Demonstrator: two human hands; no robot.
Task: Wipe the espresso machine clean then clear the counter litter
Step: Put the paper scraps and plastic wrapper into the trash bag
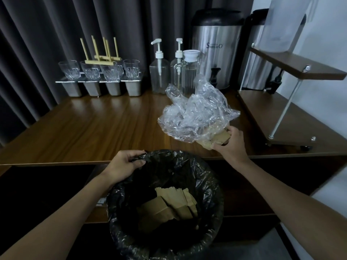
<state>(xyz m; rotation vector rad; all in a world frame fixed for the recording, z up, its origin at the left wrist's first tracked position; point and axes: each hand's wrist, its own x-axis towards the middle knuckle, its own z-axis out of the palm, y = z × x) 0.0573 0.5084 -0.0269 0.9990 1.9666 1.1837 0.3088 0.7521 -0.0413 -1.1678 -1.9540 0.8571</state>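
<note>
Litter step: right hand (231, 145) fingers clamped on crumpled plastic wrap (195, 113) and, apparently, cardboard scraps at the desk (93, 128) front edge, left hand (124, 163) pinching the bin liner (169, 162) rim; next, swing over and release.

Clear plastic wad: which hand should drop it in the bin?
Right. The right hand already grips the plastic along with brown paper, just above and beyond the bin rim. The left hand is occupied holding the liner edge.

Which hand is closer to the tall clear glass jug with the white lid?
Right. The right hand holds crumpled clear plastic just below the tall clear glass jug with the white lid; the left hand grips the black-lined bin's rim, farther away.
</note>
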